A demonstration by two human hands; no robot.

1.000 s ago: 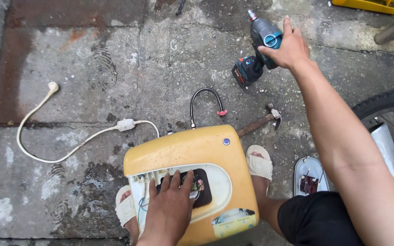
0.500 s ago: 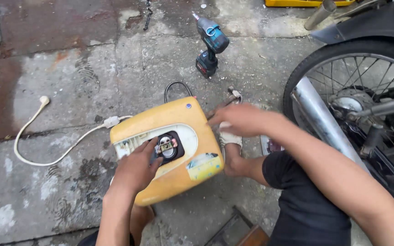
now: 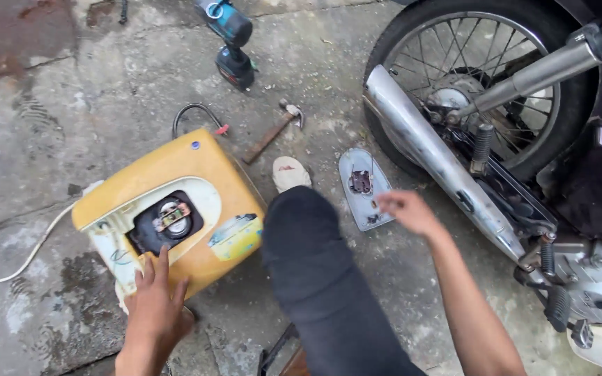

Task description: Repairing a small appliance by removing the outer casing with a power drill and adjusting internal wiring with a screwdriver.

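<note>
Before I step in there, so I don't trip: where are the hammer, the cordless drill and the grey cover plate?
hammer [image 3: 267, 137], head view, middle of its wooden handle.
cordless drill [image 3: 232, 29], head view, on its blue body.
grey cover plate [image 3: 364, 209], head view, bare lower part of the plate.

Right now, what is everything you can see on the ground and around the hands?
water heater casing: one, yellow, on concrete, centre left
power cord: one, white, left of casing
cordless drill: one, blue and black, top centre
hammer: one, wooden handle, beyond casing
cover plate: one, grey, by the wheel
motorcycle rear wheel: one, black tyre, upper right
exhaust pipe: one, chrome, across wheel
left hand: on casing's lower edge
right hand: empty, over cover plate
</note>
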